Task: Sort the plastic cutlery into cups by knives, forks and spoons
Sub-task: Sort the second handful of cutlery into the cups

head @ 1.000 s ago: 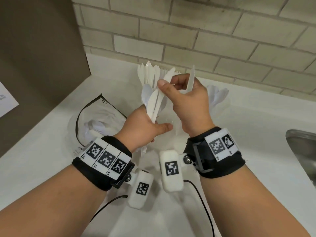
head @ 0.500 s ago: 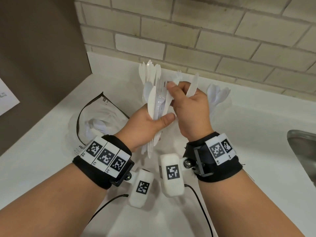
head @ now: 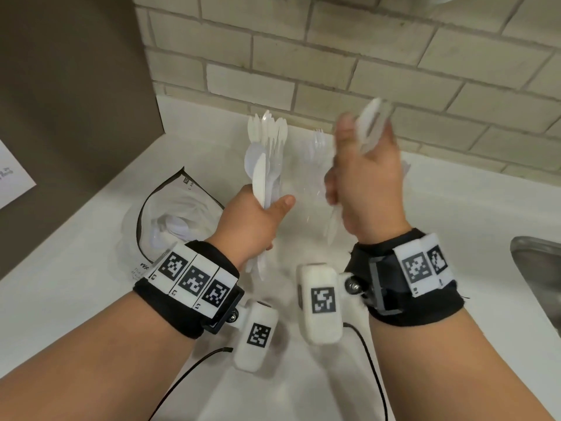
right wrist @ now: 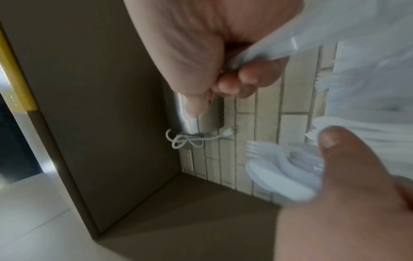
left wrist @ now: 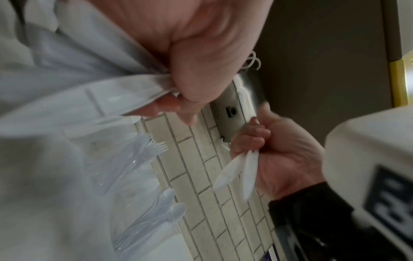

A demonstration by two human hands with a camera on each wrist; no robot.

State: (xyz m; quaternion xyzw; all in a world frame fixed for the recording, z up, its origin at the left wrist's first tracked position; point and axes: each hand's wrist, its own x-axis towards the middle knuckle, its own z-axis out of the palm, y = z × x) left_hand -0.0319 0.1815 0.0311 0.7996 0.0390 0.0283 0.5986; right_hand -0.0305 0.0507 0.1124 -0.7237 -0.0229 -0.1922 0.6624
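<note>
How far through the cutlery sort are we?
Partly done: forks and spoons already stand in clear cups. In hand: the right hand holds two pieces, blurred; the left hand grips a mixed bundle. Left: that bundle and the bag.

Head view looks down; wrist views look up, close.

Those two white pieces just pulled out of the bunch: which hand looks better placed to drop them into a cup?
Right, probably. The right hand already grips the two pieces, raised near the cups by the wall. The left hand is busy gripping the mixed bunch.
</note>
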